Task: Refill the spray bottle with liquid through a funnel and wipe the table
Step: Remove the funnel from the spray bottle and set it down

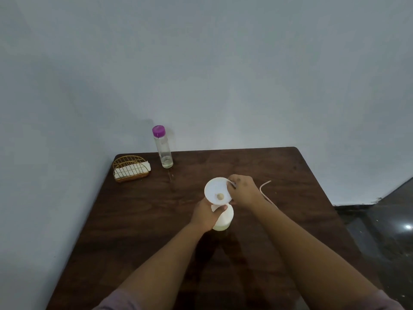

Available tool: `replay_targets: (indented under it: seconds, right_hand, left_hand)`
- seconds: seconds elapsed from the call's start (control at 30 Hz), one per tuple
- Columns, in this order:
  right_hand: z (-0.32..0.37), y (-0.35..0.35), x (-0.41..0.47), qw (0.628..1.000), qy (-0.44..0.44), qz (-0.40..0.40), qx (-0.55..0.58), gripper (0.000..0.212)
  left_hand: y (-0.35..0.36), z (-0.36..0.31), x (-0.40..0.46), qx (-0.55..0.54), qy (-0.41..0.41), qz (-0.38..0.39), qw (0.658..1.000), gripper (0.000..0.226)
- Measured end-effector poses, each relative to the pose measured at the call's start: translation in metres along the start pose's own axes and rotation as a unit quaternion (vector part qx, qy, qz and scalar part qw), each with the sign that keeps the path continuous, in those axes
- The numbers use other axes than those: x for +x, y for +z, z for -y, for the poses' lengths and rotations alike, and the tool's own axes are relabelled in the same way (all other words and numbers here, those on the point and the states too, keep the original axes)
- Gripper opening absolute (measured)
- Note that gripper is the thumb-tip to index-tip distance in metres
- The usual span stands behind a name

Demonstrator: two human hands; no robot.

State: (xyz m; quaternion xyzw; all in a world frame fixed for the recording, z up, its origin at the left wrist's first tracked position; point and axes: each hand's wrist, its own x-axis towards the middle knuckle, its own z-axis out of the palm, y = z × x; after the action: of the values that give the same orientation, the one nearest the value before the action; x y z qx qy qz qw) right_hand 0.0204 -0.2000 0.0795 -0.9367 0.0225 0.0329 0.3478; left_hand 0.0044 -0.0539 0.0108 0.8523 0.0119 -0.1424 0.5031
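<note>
A white spray bottle stands on the dark wooden table near its middle. My left hand grips the bottle around its upper part. A white funnel sits in the bottle's neck, its wide mouth tilted toward me. My right hand pinches the funnel's rim at its right side. A thin pale tube lies on the table just right of my right hand. A clear bottle with a purple cap stands at the table's back left, nearly empty.
A gold wire holder with white napkins sits at the table's back left corner. Grey walls close in behind and to the left. Dark floor shows past the table's right edge.
</note>
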Motion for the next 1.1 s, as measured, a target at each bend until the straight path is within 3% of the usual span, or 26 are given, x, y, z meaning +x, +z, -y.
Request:
replay_targets:
  seconds: [0.17, 0.7, 1.1]
  right_hand:
    - [-0.005, 0.002, 0.006, 1.0, -0.008, -0.017, -0.004, 0.026]
    - [-0.004, -0.016, 0.004, 0.999, -0.021, -0.046, -0.009, 0.03]
    - [-0.005, -0.014, 0.006, 0.999, -0.039, -0.017, -0.023, 0.022]
  left_hand:
    - [-0.003, 0.003, 0.003, 0.009, 0.017, 0.013, 1.0, 0.04]
    - [-0.002, 0.004, 0.005, 0.025, 0.044, 0.034, 0.998, 0.044]
    - [-0.001, 0.007, 0.008, 0.034, 0.056, 0.028, 0.997, 0.042]
